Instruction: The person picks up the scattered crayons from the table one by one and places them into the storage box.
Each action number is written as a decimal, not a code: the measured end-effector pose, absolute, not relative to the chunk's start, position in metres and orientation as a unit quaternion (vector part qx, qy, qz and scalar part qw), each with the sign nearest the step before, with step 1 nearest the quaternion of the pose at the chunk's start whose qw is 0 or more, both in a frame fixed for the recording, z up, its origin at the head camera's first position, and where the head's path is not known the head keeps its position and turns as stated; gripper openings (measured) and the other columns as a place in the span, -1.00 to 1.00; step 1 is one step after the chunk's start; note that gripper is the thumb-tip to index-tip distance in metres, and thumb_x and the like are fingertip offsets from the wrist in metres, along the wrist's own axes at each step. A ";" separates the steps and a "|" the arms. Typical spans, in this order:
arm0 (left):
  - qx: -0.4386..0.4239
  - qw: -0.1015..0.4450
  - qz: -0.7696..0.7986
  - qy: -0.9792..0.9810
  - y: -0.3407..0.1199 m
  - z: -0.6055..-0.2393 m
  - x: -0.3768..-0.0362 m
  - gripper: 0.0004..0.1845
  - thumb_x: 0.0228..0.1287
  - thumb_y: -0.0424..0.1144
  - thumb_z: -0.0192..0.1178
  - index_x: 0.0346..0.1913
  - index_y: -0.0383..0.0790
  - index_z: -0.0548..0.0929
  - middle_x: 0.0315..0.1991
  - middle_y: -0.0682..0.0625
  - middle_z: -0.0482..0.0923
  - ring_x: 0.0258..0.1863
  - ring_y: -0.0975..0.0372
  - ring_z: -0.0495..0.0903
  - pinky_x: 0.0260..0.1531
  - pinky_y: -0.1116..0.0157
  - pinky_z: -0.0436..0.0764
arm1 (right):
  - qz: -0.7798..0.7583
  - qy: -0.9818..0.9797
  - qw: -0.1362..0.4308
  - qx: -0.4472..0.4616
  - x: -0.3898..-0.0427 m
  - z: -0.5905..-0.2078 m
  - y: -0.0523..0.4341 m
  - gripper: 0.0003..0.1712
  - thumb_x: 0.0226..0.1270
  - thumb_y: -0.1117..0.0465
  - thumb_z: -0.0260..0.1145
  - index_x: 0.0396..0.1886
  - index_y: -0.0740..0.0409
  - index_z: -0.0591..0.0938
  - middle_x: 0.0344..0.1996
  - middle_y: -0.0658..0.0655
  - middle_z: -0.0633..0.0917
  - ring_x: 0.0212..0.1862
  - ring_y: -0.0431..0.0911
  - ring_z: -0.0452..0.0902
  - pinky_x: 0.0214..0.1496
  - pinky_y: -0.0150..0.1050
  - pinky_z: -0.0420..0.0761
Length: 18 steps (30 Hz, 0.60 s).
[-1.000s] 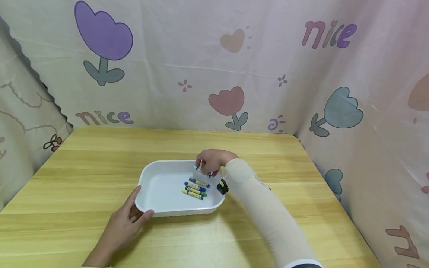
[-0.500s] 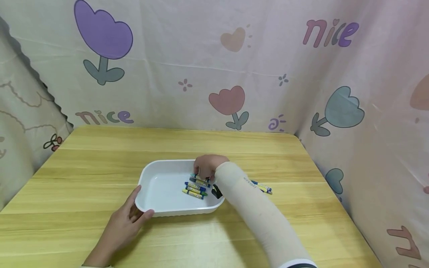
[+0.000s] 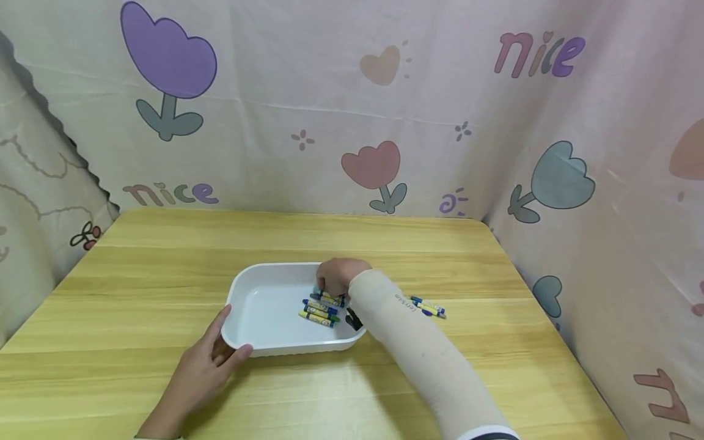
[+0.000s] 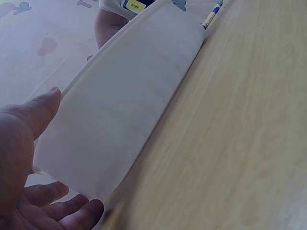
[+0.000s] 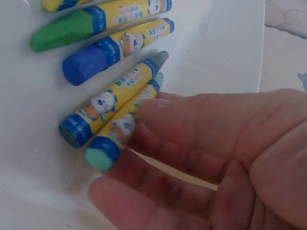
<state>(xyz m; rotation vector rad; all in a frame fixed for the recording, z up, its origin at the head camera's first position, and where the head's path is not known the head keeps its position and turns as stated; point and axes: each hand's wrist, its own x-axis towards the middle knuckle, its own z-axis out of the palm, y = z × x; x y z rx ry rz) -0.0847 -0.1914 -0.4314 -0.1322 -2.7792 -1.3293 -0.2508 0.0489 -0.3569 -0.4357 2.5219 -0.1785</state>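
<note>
In the head view, my left hand [image 3: 200, 366] grips the near left corner of a white rectangular tray [image 3: 286, 350], thumb at its front rim and fingers at its left side. My right hand [image 3: 342, 275] reaches into the tray's far right part. Seen from the right wrist, it pinches a mint-green crayon [image 5: 109, 143] in a yellow and blue wrapper between thumb and fingers. This crayon lies right alongside a dark grey-green crayon [image 5: 112, 103]. Beyond them in the tray are a blue crayon [image 5: 88, 63], a green crayon [image 5: 67, 32] and a yellow one [image 3: 316, 319].
Several more crayons [image 3: 429, 307] lie on the wooden table [image 3: 165, 263] to the right of the tray, partly behind the right sleeve [image 3: 418, 342]. A printed curtain [image 3: 275, 73] hangs behind the table and along its sides.
My right hand has lowered the mint-green crayon and moved it toward me, beside the grey-green one. Crayons on the table have come into sight past the sleeve. My left hand keeps its grip.
</note>
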 end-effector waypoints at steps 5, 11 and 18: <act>-0.044 0.033 -0.432 -0.900 -0.193 -0.433 -0.085 -0.09 0.33 -0.03 0.25 0.54 -0.26 -0.03 0.20 -0.48 0.38 0.07 -0.19 0.55 -0.05 0.05 0.64 | -0.058 0.944 0.273 -0.178 -0.250 -0.354 0.049 -0.75 0.35 0.37 0.21 -0.15 -0.06 0.66 -0.25 -0.02 0.60 -0.33 -0.12 0.53 -0.48 -0.36 0.60; -0.047 0.036 -0.434 -0.899 -0.193 -0.432 -0.085 -0.09 0.33 -0.03 0.26 0.54 -0.26 -0.03 0.21 -0.49 0.37 0.08 -0.20 0.54 -0.06 0.06 0.64 | -0.074 0.938 0.285 -0.181 -0.253 -0.347 0.051 -0.69 0.27 0.33 0.31 -0.03 -0.06 0.65 -0.23 -0.05 0.61 -0.24 -0.09 0.55 -0.38 -0.29 0.63; -0.052 0.041 -0.436 -0.898 -0.192 -0.433 -0.085 -0.09 0.31 -0.04 0.27 0.53 -0.28 0.00 0.19 -0.48 0.40 0.06 -0.19 0.56 -0.09 0.07 0.66 | -0.149 0.925 0.306 -0.172 -0.262 -0.334 0.065 -0.70 0.30 0.23 0.35 0.03 0.02 0.62 -0.21 -0.01 0.63 -0.21 -0.06 0.61 -0.31 -0.29 0.69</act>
